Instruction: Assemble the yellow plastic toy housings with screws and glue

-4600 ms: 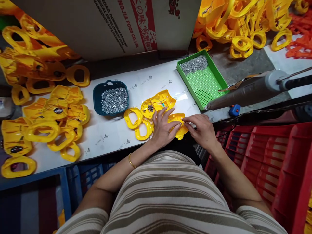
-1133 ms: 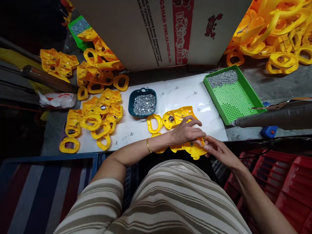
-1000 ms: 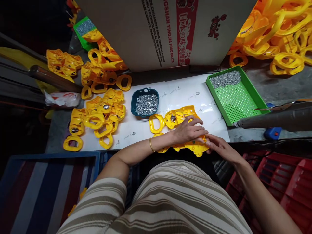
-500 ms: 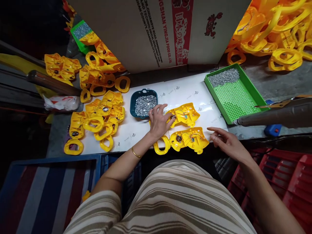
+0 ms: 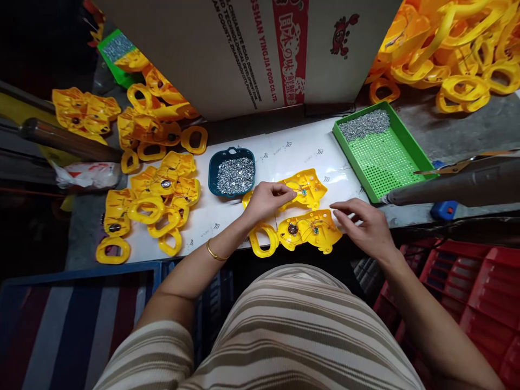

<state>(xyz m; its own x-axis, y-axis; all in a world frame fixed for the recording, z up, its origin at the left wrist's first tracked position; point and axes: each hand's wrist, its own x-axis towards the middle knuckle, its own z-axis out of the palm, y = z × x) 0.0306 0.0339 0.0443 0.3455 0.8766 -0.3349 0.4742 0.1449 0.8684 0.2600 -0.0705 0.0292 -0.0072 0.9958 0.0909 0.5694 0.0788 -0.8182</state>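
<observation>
Two yellow plastic shell halves lie hollow side up in front of me. The nearer shell (image 5: 309, 230) shows a round speaker-like part, thin wires and a small green circuit board. Over the farther shell (image 5: 311, 187) is my left hand (image 5: 268, 201), its thumb and fingers pinched near that shell's wires; whatever they hold is too small to make out. My right hand (image 5: 365, 225) hovers at the right end of the nearer shell, fingers apart, with nothing visible in it. A yellow oval ring (image 5: 263, 241) sits at the nearer shell's left end.
A dark teal tray (image 5: 212, 181) of small metal screws stands behind my left hand. To the right is a green perforated basket (image 5: 396, 162) with more metal pieces, beside scissors (image 5: 447, 169). Yellow shells (image 5: 166, 176) pile up at left. A large carton (image 5: 244, 59) stands behind.
My left hand has gone from spread fingers to a pinch above the farther shell. My right hand has come closer to the nearer shell's right end. The whole view has shifted slightly.
</observation>
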